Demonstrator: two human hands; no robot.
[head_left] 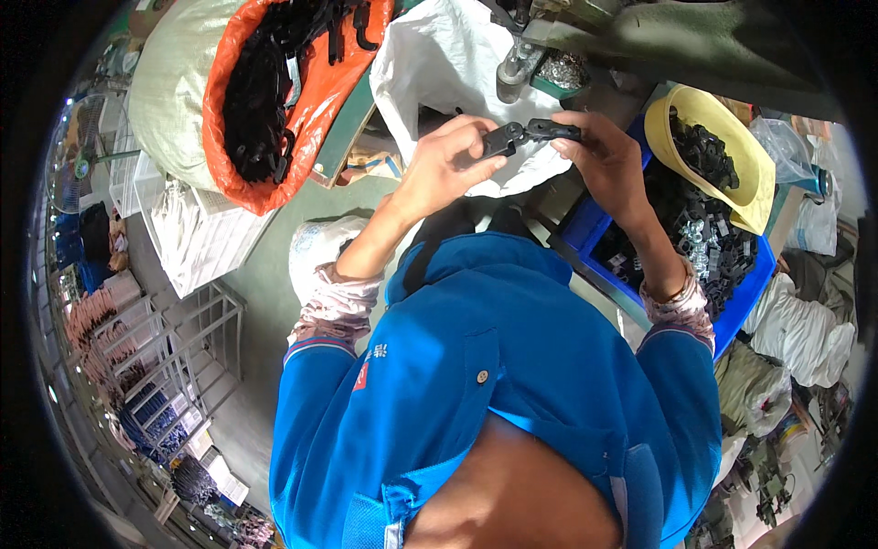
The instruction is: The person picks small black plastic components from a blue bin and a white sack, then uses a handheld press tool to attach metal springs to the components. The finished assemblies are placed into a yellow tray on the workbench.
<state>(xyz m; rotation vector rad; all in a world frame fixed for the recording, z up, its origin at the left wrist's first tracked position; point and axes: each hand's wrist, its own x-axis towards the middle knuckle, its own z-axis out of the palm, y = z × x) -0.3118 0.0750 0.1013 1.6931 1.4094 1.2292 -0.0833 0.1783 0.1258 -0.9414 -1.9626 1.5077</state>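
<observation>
Both hands pinched on one black plastic clip, held in the air in front of the chest.

We keep the left hand (445, 163) closed on the near half of the clip (529, 134) and the right hand (606, 157) closed on the far half, thumbs on top; the joint itself is small and may be only partly seated. We press the halves square to each other. To the right sit the blue bin (752, 293) of parts and the yellow basket (752, 188); farther left, the orange sack (320, 87).
</observation>
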